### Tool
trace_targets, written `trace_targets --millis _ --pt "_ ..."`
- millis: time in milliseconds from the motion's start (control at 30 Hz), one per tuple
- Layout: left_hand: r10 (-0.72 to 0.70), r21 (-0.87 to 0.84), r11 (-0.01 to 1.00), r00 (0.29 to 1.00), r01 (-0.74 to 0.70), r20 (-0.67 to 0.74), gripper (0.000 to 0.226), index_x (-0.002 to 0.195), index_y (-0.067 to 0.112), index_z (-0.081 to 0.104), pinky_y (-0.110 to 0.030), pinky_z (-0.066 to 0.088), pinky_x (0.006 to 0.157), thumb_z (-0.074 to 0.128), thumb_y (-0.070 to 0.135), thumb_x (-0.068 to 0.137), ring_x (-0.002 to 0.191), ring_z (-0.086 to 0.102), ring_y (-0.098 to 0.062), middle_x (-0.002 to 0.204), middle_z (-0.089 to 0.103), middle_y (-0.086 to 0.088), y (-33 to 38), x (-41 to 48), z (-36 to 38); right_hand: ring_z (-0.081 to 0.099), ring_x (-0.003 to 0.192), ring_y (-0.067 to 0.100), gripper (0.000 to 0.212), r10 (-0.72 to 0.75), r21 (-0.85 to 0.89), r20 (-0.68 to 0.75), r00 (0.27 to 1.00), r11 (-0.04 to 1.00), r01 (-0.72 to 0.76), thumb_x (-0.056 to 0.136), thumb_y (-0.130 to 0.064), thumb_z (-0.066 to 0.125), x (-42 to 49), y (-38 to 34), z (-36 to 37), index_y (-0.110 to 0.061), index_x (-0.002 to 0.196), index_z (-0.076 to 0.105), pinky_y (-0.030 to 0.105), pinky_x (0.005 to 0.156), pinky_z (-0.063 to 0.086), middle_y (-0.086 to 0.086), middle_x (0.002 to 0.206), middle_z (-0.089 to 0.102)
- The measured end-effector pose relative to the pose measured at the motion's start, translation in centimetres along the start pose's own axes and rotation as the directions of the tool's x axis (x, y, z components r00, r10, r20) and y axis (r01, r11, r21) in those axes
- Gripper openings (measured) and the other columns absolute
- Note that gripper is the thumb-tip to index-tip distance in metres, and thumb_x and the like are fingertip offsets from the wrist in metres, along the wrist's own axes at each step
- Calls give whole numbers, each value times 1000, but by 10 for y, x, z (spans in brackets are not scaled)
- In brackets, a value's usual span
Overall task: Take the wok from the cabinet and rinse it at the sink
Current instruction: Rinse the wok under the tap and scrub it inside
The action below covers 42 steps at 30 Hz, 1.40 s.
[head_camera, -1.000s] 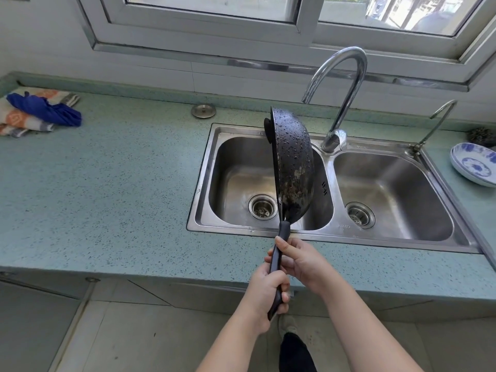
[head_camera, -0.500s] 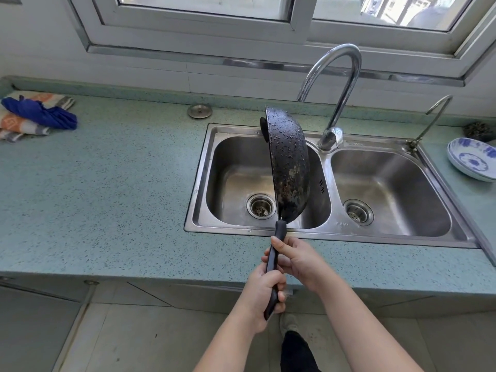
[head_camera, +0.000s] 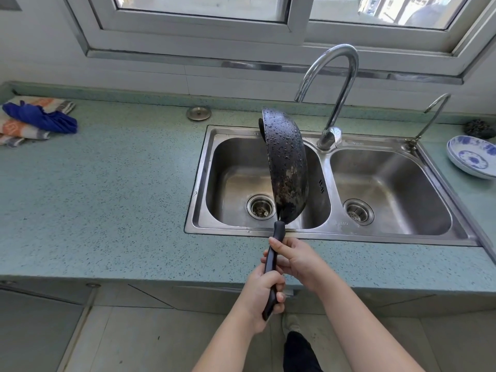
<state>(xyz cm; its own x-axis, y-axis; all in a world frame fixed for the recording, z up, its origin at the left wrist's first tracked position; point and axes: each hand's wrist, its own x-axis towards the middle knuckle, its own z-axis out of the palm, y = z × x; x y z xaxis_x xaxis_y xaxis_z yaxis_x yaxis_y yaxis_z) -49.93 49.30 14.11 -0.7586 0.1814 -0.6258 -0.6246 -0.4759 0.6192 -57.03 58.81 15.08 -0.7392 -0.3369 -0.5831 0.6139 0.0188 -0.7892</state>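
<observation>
Head view: The wok [head_camera: 288, 167] is held on edge, nearly vertical, above the left basin of the double sink [head_camera: 332, 236]. Its dark outer surface faces right and carries water droplets. The handle points down toward the person. The left hand [head_camera: 264, 294] grips the lower end of the handle with its fingers curled round it. The right hand [head_camera: 298, 260] grips the handle just above, nearer the pan body. The curved faucet [head_camera: 341, 84] stands behind the divider between the basins. On the tabletop [head_camera: 107, 197], folded cloths [head_camera: 40, 119] lie at far left, a round metal lid [head_camera: 199, 113] lies behind the sink, and a blue-patterned dish [head_camera: 469, 157] sits at far right.
</observation>
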Motion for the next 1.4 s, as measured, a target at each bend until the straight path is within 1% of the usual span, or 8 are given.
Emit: trace_targets --millis 133,533,700,800,933,1033,1267,1400 --pt "-2 -3 1000 1000 2 2 17 83 14 40 -14 27 31 40 -3 85 35 36 -5 51 40 4 0 0 -1 62 73 29 17 4 3 -9 1000 1000 -4 90 -20 56 1 1 1 -6 88 48 28 61 49 6 69 69" --pt "-1 -13 1000 1000 1 3 16 84 14 41 -14 27 32 40 -2 86 35 37 -5 50 40 4 0 0 -2 69 65 19 15 1 18 -10 1000 1000 -1 91 -19 56 1 2 1 -6 89 49 23 54 51 8 74 66" --pt "0 -30 1000 1000 0 1 15 84 14 41 -14 27 32 43 -1 84 34 37 -5 50 41 4 -2 2 -3 69 64 17 15 1 6 -8 1000 1000 -1 90 -19 56 0 2 2 -6 87 50 25 58 50 9 77 66" --pt "-3 -35 999 1000 3 -4 15 80 15 42 -13 26 32 49 6 71 34 37 -5 49 41 6 -3 2 -2 69 63 16 14 2 -3 -26 1000 1000 -2 90 -19 57 0 2 2 -8 86 50 27 61 52 9 78 66" --pt "3 -13 1000 1000 -3 -24 15 79 15 43 -13 26 32 46 1 78 34 37 -5 49 41 5 -3 2 1 69 60 14 15 -13 -15 -47 999 1000 12 90 -19 57 -1 1 2 -7 83 51 29 64 52 9 78 66" --pt "12 -10 1000 999 -12 -33 15 78 15 43 -13 25 32 48 5 68 34 37 -6 48 41 5 -3 1 5 68 56 11 17 -32 -46 -71 997 999 29 91 -18 56 -3 0 4 -7 79 52 28 64 51 8 76 65" --pt "29 54 998 999 -27 -46 18 79 14 42 -14 24 34 42 -3 82 34 37 -6 48 41 5 -3 0 10 68 53 7 19 -23 -121 -116 993 993 9 93 -18 54 -2 -3 3 -6 78 54 25 61 54 6 73 65" --pt "47 119 992 995 -36 -90 19 80 13 44 -15 24 35 39 -5 83 35 38 -7 49 41 3 -4 2 16 66 57 10 18 -13 -138 -181 983 990 -12 94 -16 52 -1 -4 4 -8 78 52 22 57 53 5 73 63"
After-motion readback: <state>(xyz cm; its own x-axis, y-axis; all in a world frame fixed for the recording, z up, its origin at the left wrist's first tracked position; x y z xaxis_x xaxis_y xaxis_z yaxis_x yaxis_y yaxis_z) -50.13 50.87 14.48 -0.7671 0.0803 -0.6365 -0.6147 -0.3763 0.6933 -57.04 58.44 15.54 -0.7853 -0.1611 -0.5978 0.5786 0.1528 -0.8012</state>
